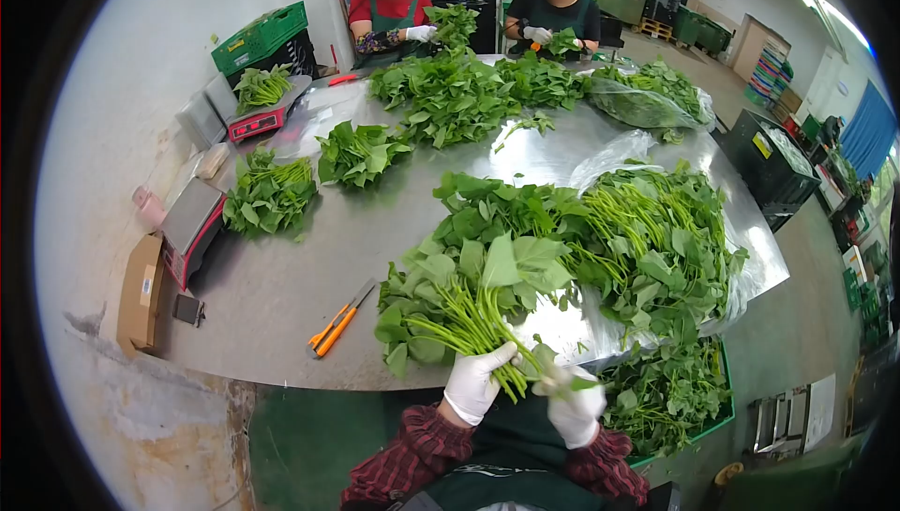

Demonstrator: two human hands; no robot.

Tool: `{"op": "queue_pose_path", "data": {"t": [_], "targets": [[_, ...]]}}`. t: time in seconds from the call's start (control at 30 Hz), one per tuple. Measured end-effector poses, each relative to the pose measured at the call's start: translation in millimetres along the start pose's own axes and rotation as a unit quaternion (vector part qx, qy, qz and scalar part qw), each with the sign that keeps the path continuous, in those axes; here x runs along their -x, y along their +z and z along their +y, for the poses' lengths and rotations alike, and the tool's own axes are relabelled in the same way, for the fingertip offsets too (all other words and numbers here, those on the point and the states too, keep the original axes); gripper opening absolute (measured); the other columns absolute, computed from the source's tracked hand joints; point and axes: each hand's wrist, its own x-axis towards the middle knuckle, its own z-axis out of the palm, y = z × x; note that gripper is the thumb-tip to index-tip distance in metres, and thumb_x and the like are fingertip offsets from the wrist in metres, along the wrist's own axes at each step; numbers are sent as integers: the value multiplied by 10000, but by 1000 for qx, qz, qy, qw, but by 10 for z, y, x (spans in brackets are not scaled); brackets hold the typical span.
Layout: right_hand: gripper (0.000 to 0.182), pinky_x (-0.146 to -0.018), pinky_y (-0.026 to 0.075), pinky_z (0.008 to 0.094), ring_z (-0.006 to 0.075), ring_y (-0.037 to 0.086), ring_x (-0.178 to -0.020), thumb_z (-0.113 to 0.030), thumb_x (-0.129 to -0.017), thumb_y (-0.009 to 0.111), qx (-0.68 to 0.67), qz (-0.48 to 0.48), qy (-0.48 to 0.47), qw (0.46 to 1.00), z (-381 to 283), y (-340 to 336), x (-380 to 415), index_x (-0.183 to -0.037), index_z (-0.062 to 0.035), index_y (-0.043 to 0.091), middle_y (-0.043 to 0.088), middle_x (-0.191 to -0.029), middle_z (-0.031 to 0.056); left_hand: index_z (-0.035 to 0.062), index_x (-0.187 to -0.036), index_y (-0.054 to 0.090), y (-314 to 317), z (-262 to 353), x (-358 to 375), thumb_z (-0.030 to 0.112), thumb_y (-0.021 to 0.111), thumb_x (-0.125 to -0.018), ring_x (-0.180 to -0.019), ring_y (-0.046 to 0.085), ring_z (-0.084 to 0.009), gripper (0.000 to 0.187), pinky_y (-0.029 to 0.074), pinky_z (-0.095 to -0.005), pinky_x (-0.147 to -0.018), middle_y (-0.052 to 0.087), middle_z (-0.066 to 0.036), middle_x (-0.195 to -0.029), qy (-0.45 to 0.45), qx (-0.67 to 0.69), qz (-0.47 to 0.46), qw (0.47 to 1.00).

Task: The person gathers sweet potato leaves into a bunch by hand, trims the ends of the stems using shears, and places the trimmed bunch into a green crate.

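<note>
My left hand (474, 385), in a white glove, is closed round the lower stems of a bunch of leafy greens (469, 309). The leaves point away from me, and the cut stem ends stick out below my fist. Just to the right is my right hand (576, 410), also gloved, its fingertips smeared by motion. A green leaf (583, 383) shows at its closed fingers, close to the stem ends. Beyond both hands lies a large heap of leafy stems (647, 239) on clear plastic. Orange-handled scissors (342, 320) rest on the metal table (272, 323) to the left.
A green crate (726, 389) of greens stands below the table's edge at my right. Two red scales (192, 230) (258, 124) and separate bunches (270, 194) are on the left. Two people (389, 9) (558, 9) handle greens across the table, behind another heap (459, 94).
</note>
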Motion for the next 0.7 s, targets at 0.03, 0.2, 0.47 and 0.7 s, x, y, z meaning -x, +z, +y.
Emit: {"op": "queue_pose_path", "data": {"t": [0.03, 0.2, 0.47, 0.7], "targets": [[123, -476, 444, 269, 134, 572, -503, -11, -859, 539, 41, 37, -22, 998, -102, -169, -75, -901, 63, 627, 645, -659, 118, 31, -1091, 524, -14, 46, -22, -27, 568, -841, -812, 572, -160, 261, 472, -282, -707, 615, -79, -948, 0, 1, 2, 1000], [216, -620, 426, 219, 91, 515, -596, -108, -918, 472, 103, 341, 251, 900, -71, -1160, -639, -1058, 23, 572, 610, -723, 48, 17, -1066, 548, -176, 391, -112, -34, 556, -848, -815, 565, -153, 224, 474, -275, -674, 611, -77, -951, 55, -4, 44, 997], [148, -522, 459, 202, 104, 598, -562, -37, -791, 615, 48, 72, 421, 903, 44, -978, -585, -932, 3, 628, 613, -844, 78, 11, -1053, 568, -105, 144, -48, -69, 612, -779, -795, 614, -179, 289, 500, -295, -677, 643, -78, -909, 60, -128, 45, 989], [204, -485, 419, 254, 80, 525, -513, -188, -827, 659, -70, -286, 375, 879, 3, 99, -320, -812, 10, 612, 556, -586, 52, 2, -1049, 555, -70, 32, 31, -59, 605, -784, -836, 609, -190, 277, 498, -297, -745, 636, -97, -922, -6, -98, 5, 995]]}}
